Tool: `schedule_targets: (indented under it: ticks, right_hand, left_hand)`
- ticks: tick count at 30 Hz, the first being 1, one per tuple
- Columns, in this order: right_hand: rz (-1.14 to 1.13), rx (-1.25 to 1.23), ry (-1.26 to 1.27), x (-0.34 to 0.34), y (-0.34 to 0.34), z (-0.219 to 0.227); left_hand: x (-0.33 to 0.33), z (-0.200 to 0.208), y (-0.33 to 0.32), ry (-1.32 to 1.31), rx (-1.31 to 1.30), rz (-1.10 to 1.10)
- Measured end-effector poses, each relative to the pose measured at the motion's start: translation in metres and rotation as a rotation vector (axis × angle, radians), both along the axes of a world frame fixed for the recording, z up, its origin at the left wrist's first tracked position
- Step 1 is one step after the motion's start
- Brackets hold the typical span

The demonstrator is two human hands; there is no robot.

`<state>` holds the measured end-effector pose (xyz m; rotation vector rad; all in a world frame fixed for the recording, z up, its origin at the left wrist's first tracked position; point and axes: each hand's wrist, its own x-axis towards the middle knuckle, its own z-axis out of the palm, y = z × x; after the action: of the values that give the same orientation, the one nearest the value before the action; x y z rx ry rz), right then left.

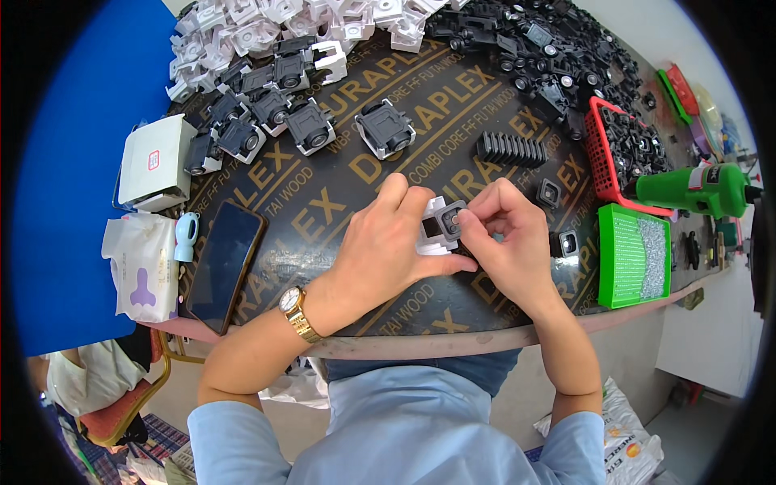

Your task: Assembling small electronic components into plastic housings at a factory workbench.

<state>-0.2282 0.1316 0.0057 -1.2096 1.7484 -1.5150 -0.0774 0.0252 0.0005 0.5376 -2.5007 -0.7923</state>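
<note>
Pinching one white-and-black part (442,226), both hands' grips (380,246) (505,238) work near a green tray (626,279) of screws (651,259)

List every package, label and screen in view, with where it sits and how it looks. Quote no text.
White cardboard box with a small red-and-white label: far left, square and flat.
White soft plastic pack with a purple motif: left edge, below the box.
Black smartphone with a dark screen: left of the left hand, lying flat.
White printed sack: on the floor, lower right.
</note>
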Motion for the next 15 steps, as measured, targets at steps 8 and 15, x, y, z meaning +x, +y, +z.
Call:
schedule_targets:
  ticks: [8, 15]
  right_hand:
    - [-0.017, 0.069, 0.055, 0.0041, -0.0017, -0.0001]
    - [0.129, 0.055, 0.092, 0.0019, -0.0005, 0.0006]
  left_hand:
    - [-0.001, -0.0039, 0.0021, 0.0, -0.057, 0.013]
    - [0.0001, -0.0008, 0.004, -0.021, -0.056, 0.016]
